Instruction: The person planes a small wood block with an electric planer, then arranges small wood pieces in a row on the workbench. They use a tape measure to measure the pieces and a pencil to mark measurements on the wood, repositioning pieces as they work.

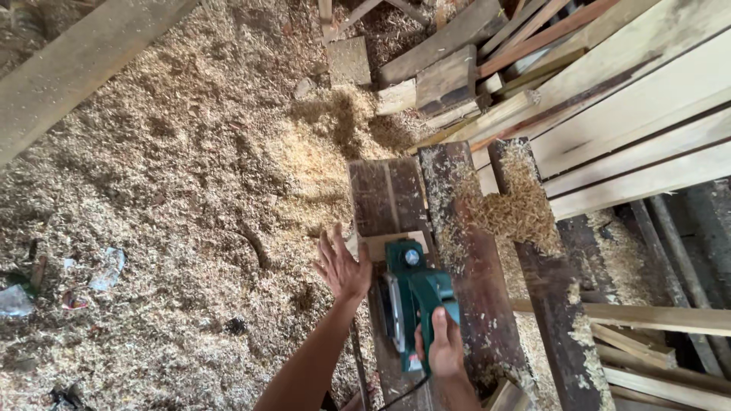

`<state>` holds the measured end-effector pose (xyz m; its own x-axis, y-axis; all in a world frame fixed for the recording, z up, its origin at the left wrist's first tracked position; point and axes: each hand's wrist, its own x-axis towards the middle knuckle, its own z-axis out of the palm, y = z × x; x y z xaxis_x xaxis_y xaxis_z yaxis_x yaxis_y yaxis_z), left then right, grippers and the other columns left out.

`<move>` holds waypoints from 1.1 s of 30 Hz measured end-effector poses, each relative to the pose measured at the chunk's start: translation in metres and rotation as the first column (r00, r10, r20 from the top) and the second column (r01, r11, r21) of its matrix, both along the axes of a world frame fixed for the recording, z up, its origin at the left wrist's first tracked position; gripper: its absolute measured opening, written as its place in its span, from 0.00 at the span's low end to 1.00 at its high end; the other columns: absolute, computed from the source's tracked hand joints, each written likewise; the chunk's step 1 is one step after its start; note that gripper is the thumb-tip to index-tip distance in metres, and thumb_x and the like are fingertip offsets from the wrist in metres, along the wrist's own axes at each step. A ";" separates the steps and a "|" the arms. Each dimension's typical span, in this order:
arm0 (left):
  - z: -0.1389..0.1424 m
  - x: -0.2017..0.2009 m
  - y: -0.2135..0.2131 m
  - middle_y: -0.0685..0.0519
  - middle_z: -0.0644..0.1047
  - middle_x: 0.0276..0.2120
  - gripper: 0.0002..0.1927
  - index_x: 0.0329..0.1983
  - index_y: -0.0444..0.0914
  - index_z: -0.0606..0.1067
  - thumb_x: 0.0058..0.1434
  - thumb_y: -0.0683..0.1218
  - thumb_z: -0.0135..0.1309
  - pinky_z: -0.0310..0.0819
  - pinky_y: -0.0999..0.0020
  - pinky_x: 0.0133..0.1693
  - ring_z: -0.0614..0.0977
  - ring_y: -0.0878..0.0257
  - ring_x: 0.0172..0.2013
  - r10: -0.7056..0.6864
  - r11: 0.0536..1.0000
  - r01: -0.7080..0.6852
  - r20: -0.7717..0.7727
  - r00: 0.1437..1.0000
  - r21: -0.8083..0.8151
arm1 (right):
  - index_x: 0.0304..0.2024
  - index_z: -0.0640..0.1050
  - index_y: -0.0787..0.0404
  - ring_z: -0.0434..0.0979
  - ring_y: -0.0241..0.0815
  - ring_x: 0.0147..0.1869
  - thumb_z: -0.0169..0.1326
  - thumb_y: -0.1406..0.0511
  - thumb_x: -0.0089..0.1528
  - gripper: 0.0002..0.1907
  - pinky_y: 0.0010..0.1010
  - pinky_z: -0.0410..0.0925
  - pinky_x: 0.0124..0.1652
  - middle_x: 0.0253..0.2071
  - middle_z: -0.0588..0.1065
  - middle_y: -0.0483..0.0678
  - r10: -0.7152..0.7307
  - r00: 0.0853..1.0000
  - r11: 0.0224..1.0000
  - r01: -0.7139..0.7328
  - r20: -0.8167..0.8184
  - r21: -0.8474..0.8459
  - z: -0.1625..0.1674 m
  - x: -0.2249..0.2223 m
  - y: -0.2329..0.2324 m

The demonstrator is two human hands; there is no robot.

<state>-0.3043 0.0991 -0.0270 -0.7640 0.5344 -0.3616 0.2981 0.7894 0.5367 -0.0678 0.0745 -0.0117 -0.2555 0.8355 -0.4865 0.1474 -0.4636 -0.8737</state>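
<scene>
Right grip (445,346) clasps green planer (411,297) handle; left grip (343,266) spread beside it.

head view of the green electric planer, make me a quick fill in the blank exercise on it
1. The right hand grips the handle of the green electric planer, which rests on a dark wooden ____.
2. The left hand is held ____, fingers spread, holding nothing, beside the planer.
3. The ground on the left is covered with pale wood ____.
4. Pale sawn planks are stacked at the upper ____ of the view.

Missing words: board; open; shavings; right
</scene>
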 end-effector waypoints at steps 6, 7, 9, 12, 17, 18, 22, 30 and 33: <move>-0.001 -0.001 -0.012 0.47 0.46 0.78 0.39 0.78 0.53 0.50 0.66 0.70 0.35 0.29 0.32 0.69 0.47 0.48 0.75 0.069 0.996 -0.068 -0.013 0.998 0.064 | 0.41 0.72 0.66 0.65 0.41 0.13 0.39 0.45 0.69 0.30 0.34 0.61 0.15 0.17 0.69 0.49 -0.062 0.986 0.998 0.064 -0.155 0.009 0.008 -0.055 0.063; -0.002 -0.003 -0.015 0.47 0.48 0.77 0.38 0.77 0.52 0.52 0.66 0.69 0.34 0.29 0.32 0.69 0.49 0.48 0.75 0.079 0.994 -0.080 0.008 0.997 0.072 | 0.42 0.74 0.66 0.64 0.41 0.12 0.37 0.43 0.69 0.32 0.33 0.61 0.15 0.16 0.68 0.49 -0.087 0.991 0.996 0.090 -0.106 0.018 0.011 -0.060 0.073; -0.005 -0.008 -0.021 0.43 0.59 0.70 0.37 0.75 0.47 0.58 0.66 0.65 0.41 0.52 0.38 0.65 0.61 0.47 0.68 0.015 0.985 0.012 -0.154 0.988 0.174 | 0.44 0.76 0.65 0.64 0.40 0.11 0.34 0.42 0.69 0.35 0.32 0.61 0.14 0.15 0.68 0.49 -0.198 0.968 0.980 0.197 -0.153 -0.017 0.020 -0.067 0.094; -0.003 -0.013 -0.024 0.47 0.73 0.58 0.27 0.67 0.46 0.65 0.66 0.57 0.46 0.75 0.55 0.41 0.77 0.53 0.47 -0.034 0.983 0.044 -0.058 0.998 0.179 | 0.46 0.74 0.62 0.64 0.41 0.11 0.31 0.40 0.69 0.35 0.32 0.61 0.14 0.14 0.68 0.49 -0.415 0.895 0.909 0.414 -0.163 -0.043 0.042 -0.046 0.120; 0.018 0.014 -0.007 0.42 0.82 0.30 0.28 0.67 0.44 0.60 0.69 0.58 0.51 0.69 0.65 0.21 0.80 0.54 0.24 -0.255 0.953 0.299 0.430 0.866 -0.038 | 0.46 0.70 0.64 0.70 0.48 0.19 0.32 0.42 0.73 0.33 0.42 0.69 0.21 0.21 0.70 0.54 -0.652 0.746 0.748 0.662 -0.137 0.044 0.063 -0.013 0.173; 0.023 0.027 -0.002 0.45 0.81 0.32 0.33 0.67 0.44 0.59 0.66 0.60 0.55 0.74 0.66 0.21 0.82 0.56 0.25 -0.311 0.940 0.342 0.400 0.862 -0.006 | 0.46 0.69 0.65 0.72 0.49 0.21 0.33 0.42 0.74 0.32 0.44 0.72 0.24 0.23 0.71 0.54 -0.695 0.702 0.709 0.705 -0.159 0.015 0.062 -0.008 0.179; 0.028 0.056 0.024 0.42 0.79 0.40 0.46 0.70 0.40 0.53 0.58 0.62 0.62 0.79 0.61 0.27 0.83 0.54 0.29 -0.530 0.848 0.524 0.141 0.836 0.080 | 0.53 0.71 0.56 0.78 0.49 0.36 0.37 0.44 0.70 0.27 0.46 0.74 0.36 0.37 0.75 0.50 -0.686 0.716 0.728 0.672 -0.133 -0.137 0.048 0.023 0.168; 0.051 0.068 -0.013 0.41 0.78 0.43 0.48 0.70 0.35 0.56 0.51 0.54 0.66 0.80 0.56 0.41 0.81 0.52 0.39 -0.604 0.686 0.549 -0.047 0.796 0.478 | 0.54 0.74 0.61 0.82 0.41 0.45 0.58 0.53 0.64 0.23 0.33 0.73 0.36 0.44 0.80 0.46 -0.442 0.799 0.843 0.525 -0.408 0.116 0.026 0.093 0.032; 0.068 0.092 -0.030 0.43 0.76 0.43 0.39 0.61 0.35 0.68 0.49 0.54 0.68 0.81 0.62 0.38 0.81 0.56 0.38 -0.676 0.352 0.592 -0.240 0.697 0.725 | 0.56 0.77 0.66 0.78 0.44 0.45 0.56 0.64 0.63 0.20 0.35 0.71 0.41 0.44 0.80 0.50 -0.502 0.858 0.831 0.512 -0.106 0.218 0.028 0.092 -0.025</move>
